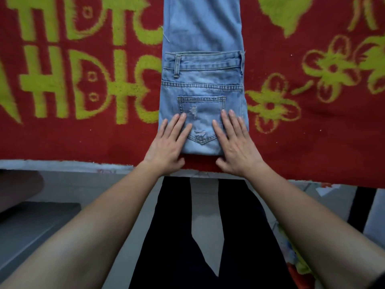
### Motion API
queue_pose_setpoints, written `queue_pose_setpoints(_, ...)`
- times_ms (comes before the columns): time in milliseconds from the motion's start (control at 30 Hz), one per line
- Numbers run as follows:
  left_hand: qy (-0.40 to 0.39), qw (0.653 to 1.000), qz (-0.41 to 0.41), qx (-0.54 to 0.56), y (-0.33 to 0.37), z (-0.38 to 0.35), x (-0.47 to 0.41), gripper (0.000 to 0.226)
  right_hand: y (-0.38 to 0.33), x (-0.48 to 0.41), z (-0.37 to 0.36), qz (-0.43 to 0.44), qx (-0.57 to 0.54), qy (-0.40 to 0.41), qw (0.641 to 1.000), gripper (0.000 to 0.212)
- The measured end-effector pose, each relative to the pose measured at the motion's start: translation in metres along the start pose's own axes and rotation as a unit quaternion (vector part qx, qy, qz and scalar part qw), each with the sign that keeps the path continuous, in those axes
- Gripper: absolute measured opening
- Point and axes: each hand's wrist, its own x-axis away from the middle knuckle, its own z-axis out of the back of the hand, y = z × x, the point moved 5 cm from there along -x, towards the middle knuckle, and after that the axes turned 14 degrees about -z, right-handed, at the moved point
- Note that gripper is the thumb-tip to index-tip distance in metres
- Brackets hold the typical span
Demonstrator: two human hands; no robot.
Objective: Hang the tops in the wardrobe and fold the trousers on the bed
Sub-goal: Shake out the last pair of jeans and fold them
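The left hand (166, 140) and right hand (235, 142) lie flat, fingers straight, pressing the jeans (204, 86) at the bed's (83, 140) near edge — a careless tug could slide them off. Farther out, the long legs (204, 21) may fold over crooked.

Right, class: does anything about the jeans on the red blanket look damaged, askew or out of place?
The jeans lie squarely folded, pressed flat by the left hand and right hand. Only the back pocket stands out: two frayed tears, possibly deliberate distressing. A loose thread strays from the left edge.
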Motion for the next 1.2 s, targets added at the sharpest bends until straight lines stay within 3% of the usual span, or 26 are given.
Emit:
queue_pose_setpoints(67, 0.005, 0.999, 0.015, -0.035, -0.002, -0.002, -0.003, 0.091, -0.001, -0.006, -0.005, -0.027, 0.018, -0.002, 0.999, 0.105)
queue_pose_setpoints(200, 0.077, 0.996, 0.006, -0.046, 0.002, 0.002, -0.004, 0.051, -0.006, -0.007, -0.004, -0.032, -0.009, 0.047, 0.998, 0.074)
queue_pose_setpoints(300, 0.097, 0.995, 0.009, -0.009, 0.008, 0.009, -0.003, 0.046, -0.009, 0.0, 0.001, -0.01, -0.017, 0.063, 0.998, 0.056)
queue_pose_setpoints(467, -0.041, 0.995, 0.052, 0.071, 0.022, 0.019, 0.006, 0.054, -0.009, 0.012, 0.021, -0.014, -0.043, -0.003, 0.999, 0.054)
queue_pose_setpoints(700, -0.105, 0.979, 0.084, 0.151, 0.048, 0.068, 0.04, 0.063, -0.004, 0.042, 0.085, -0.03, -0.063, -0.148, 0.987, 0.035)
queue_pose_setpoints(867, -0.162, 0.96, 0.076, 0.215, 0.075, 0.139, 0.052, 0.025, -0.001, 0.066, 0.155, -0.044, -0.067, -0.208, 0.975, 0.015)
queue_pose_setpoints(967, -0.213, 0.942, 0.061, 0.252, 0.076, 0.173, 0.052, 0.015, 0.007, 0.06, 0.195, -0.04, -0.052, -0.248, 0.967, 0.02)
queue_pose_setpoints(1067, -0.167, 0.949, 0.079, 0.255, 0.052, 0.196, 0.041, 0.01, 0.023, 0.034, 0.227, -0.045, -0.056, -0.242, 0.968, 0.023)
queue_pose_setpoints(1200, 0.021, 0.953, 0.156, 0.258, -0.002, 0.227, 0.014, 0.014, 0.046, -0.018, 0.252, -0.101, -0.137, -0.143, 0.975, 0.024)
